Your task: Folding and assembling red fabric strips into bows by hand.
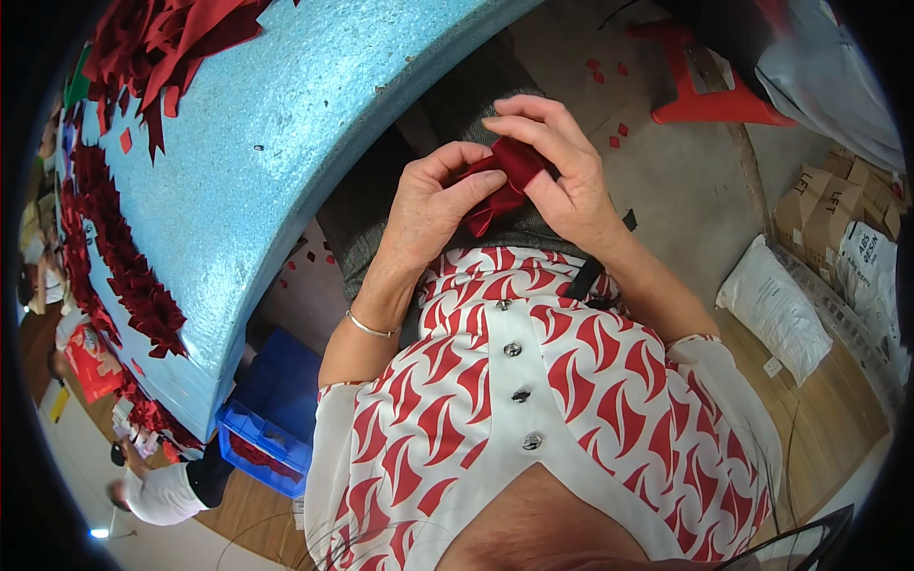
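A dark red piece of satin-like ribbon (519,169) is held above my lap, folded or looped between both hands. My left hand (428,198) pinches its left side with thumb and forefinger. On the other side, my right hand (568,173) has the ribbon over or between its thumb and fingers, the upper fingers curved above it. A loose fold hangs below my left thumb. Part of the ribbon is hidden behind the fingers.
A light blue table (314,105) curves along the left, bearing a heap of red ribbon pieces (190,43) and a long row of them (129,257). Below its edge stands a blue bin (271,443). A red stool (709,81), white sack (776,309) and cardboard boxes (809,209) lie right.
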Action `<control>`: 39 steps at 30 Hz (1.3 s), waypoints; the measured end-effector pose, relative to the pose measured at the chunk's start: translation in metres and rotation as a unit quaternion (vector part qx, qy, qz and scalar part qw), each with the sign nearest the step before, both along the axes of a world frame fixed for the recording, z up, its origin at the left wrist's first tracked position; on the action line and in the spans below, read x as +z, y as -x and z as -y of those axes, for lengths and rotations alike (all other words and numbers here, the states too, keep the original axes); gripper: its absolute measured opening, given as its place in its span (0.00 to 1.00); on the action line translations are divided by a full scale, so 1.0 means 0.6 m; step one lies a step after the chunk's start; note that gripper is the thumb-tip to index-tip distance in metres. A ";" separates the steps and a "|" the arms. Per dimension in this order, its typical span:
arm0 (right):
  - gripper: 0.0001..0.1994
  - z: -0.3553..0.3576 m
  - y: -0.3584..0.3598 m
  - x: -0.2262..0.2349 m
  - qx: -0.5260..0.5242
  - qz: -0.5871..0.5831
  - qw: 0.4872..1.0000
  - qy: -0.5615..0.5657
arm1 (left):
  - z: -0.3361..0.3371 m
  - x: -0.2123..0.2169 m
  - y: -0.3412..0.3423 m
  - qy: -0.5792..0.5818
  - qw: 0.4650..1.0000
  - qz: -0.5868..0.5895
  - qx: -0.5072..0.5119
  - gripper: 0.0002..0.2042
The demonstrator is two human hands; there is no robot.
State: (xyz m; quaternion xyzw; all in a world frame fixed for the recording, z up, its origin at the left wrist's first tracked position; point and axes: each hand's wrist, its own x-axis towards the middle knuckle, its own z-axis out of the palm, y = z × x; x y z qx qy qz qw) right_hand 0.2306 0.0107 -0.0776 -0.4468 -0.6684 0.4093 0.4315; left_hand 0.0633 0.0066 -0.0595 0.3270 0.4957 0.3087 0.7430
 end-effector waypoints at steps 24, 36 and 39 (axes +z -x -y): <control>0.15 -0.020 0.001 -0.014 0.132 -0.038 0.989 0.055 | -0.019 0.000 0.033 -0.062 0.987 -0.035 -0.144 0.08; 0.17 -0.003 0.049 -0.004 0.123 0.029 0.990 -0.061 | -0.008 -0.002 0.076 -0.150 0.976 -0.054 -0.146 0.07; 0.17 -0.004 0.058 0.005 0.145 0.068 0.984 -0.073 | -0.001 -0.001 0.093 -0.174 0.970 -0.067 -0.158 0.07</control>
